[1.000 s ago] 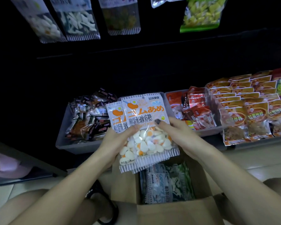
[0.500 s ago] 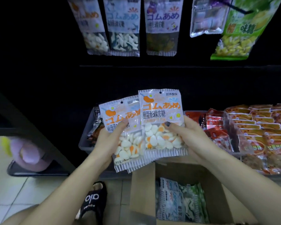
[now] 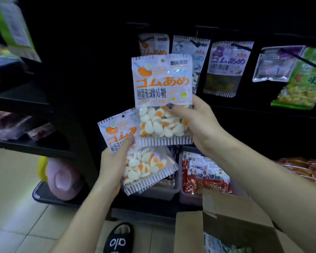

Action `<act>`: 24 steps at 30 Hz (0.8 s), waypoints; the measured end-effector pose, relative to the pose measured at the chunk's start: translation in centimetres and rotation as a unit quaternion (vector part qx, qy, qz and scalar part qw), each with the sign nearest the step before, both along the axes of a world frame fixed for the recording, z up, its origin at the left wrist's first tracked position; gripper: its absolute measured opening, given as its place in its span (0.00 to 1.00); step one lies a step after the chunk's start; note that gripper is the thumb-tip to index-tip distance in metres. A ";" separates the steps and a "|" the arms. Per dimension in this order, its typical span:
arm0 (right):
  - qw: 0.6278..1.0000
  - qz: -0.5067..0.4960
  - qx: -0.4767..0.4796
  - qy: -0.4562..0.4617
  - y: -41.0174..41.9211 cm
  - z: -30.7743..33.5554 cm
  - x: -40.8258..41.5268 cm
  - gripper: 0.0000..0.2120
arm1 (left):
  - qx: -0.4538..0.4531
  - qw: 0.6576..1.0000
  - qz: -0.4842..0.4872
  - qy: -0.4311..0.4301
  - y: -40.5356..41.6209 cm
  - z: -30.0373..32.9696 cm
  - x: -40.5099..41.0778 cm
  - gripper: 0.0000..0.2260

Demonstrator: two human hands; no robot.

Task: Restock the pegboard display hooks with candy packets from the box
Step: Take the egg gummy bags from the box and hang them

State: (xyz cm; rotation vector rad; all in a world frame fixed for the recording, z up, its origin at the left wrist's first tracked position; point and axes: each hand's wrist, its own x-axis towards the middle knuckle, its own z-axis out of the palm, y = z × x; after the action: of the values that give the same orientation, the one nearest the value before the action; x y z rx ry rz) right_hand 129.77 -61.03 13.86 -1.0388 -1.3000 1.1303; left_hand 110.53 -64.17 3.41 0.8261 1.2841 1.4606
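- The two candy packets were side by side and low a moment ago; now the right hand (image 3: 199, 123) has lifted its packet up toward the hooks, and the left hand (image 3: 115, 161) stays lower
- The right thumb and fingers pinch the raised egg candy packet (image 3: 162, 88) at its right side, thumb on the front
- This packet stands straight up, in front of the hanging egg packet (image 3: 153, 44) on the black pegboard (image 3: 98, 52)
- The left thumb presses on the front of the lower egg candy packet (image 3: 135, 159), and the fingers curl behind it
- The lower packet tilts, and its top corner sits behind the raised one
- More hanging packets are to the right: a blue one (image 3: 192, 50), a purple one (image 3: 226, 68), a clear one (image 3: 274, 64) and a green bag (image 3: 306, 81)
- Below the hands are grey bins (image 3: 164, 192) with red snack packs (image 3: 206, 178)
- The brown cardboard box (image 3: 232, 216) sits open at the bottom right, with a few packets (image 3: 217, 243) inside
- A black slipper (image 3: 119, 238) is on the tile floor (image 3: 16, 216)
- A pink thing (image 3: 62, 178) sits in a dark tray at the left; I cannot tell what it is
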 end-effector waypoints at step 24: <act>0.999 -0.001 -0.004 0.047 4.7 2.3 -6.0 0.13 | 0.006 0.999 -0.017 -0.033 0.1 0.7 -1.8 0.10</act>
State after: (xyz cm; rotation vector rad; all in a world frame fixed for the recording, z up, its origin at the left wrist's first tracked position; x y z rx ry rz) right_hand 123.75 -56.35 16.19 -0.9805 -1.2211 1.1701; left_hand 108.70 -64.11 4.12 0.7965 1.2071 1.4580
